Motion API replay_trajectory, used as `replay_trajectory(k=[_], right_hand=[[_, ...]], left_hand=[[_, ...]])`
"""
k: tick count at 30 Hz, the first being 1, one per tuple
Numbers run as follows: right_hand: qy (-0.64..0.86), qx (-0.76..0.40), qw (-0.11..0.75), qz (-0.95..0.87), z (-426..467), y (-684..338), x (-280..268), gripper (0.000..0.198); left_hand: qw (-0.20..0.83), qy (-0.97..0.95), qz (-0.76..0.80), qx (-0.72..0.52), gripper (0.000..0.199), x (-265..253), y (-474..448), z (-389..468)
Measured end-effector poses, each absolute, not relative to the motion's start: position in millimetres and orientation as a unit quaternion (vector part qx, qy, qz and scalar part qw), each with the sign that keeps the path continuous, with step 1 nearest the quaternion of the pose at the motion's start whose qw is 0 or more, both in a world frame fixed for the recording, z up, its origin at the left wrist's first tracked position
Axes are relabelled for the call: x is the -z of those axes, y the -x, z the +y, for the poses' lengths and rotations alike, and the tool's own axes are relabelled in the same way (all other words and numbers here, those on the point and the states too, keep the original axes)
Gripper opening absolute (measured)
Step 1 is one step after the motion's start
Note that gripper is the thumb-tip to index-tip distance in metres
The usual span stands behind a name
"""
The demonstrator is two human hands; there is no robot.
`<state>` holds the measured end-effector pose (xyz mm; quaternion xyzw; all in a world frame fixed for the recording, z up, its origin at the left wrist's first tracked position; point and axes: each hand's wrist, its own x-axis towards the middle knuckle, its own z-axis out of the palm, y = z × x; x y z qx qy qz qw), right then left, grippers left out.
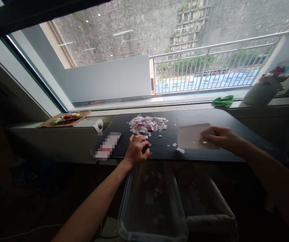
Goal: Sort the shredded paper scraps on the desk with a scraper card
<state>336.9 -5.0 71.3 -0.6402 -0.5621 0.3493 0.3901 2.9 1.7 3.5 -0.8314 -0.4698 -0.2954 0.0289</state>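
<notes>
My right hand [221, 140] grips the right end of a pale rectangular sheet [191, 136], which looks stiff and is slightly blurred. The sheet is over the right part of the dark table [225, 117]. My left hand [137, 150] is cupped at the table's front edge, its thumb and forefinger apart, with no held thing visible. Just beyond it lies a heap of small paper scraps [148, 123], white and pinkish. A few loose scraps [181, 150] lie between the hands. Below the edge stands a clear plastic bin [182, 215] with some scraps inside.
A phone [107, 146], its screen blurred out, lies at the table's left edge. Further left, wrapped colourful items [68, 116] rest on brown paper. A green cloth [223, 101] and a pale pot [261, 92] stand by the window. A box-like object [209, 222] is beside the bin.
</notes>
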Motion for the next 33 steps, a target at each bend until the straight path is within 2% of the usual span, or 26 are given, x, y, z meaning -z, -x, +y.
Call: replay_trajectory(k=[4, 14, 20, 28, 33], right_hand=[[0.628, -0.390, 0.429, -0.519, -5.8, -344.2, -64.1, 0.010], [0.591, -0.452, 0.446, -0.498, -1.7, -347.6, -57.5, 0.015], [0.587, -0.500, 0.424, -0.475, -3.7, -357.2, -52.2, 0.015], [0.606, -0.502, 0.431, -0.440, -17.4, -377.5, -42.4, 0.017], [0.574, -0.535, 0.424, -0.452, -21.3, -371.0, -36.4, 0.024]], left_hand=[[0.037, 0.833, -0.467, 0.295, 0.016, -3.3, -2.5, 2.2], [0.049, 0.837, -0.460, 0.294, 0.017, -3.5, -1.6, 2.2], [0.055, 0.836, -0.459, 0.295, 0.018, -1.7, -0.1, 3.7], [0.059, 0.839, -0.455, 0.291, 0.018, -1.2, 0.8, 4.7], [0.059, 0.840, -0.452, 0.294, 0.019, -1.4, 1.3, 4.8]])
